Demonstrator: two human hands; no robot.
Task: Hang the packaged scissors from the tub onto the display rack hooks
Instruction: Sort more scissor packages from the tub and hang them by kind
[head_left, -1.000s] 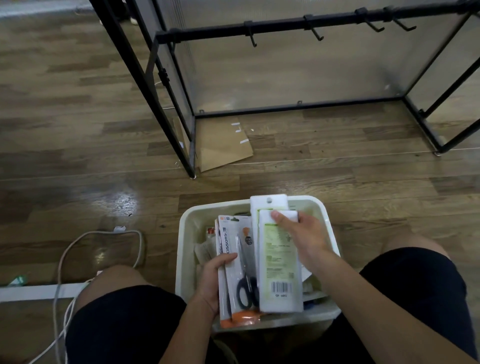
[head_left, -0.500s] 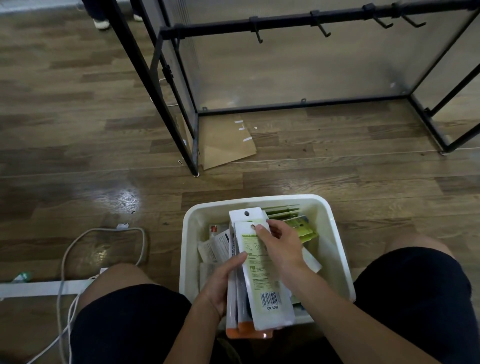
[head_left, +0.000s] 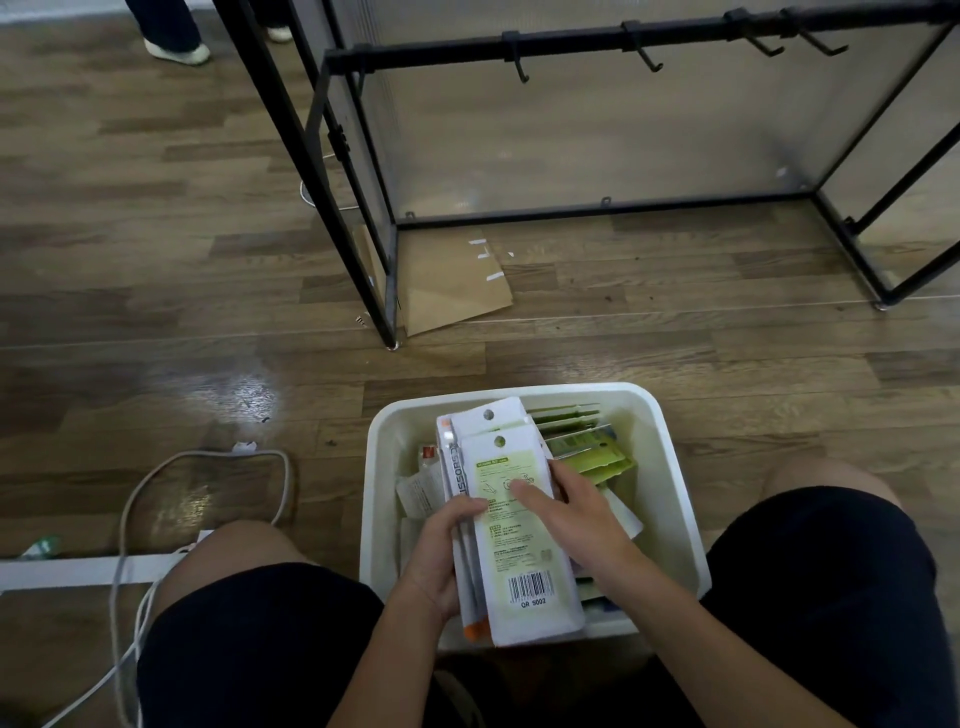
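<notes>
Head view: the right hand (head_left: 576, 512) has squared its pack onto the stack of packs (head_left: 511, 525) gripped by the left hand (head_left: 441, 551) over the tub (head_left: 670, 467), ready for the hooks (head_left: 649, 57).

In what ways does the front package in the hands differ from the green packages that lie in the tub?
The front package is held above the white tub by the left hand and right hand; the green packages lie loose inside. The front package shows a white border with a pale green label and barcode; the others look darker green. Both are flat.
</notes>
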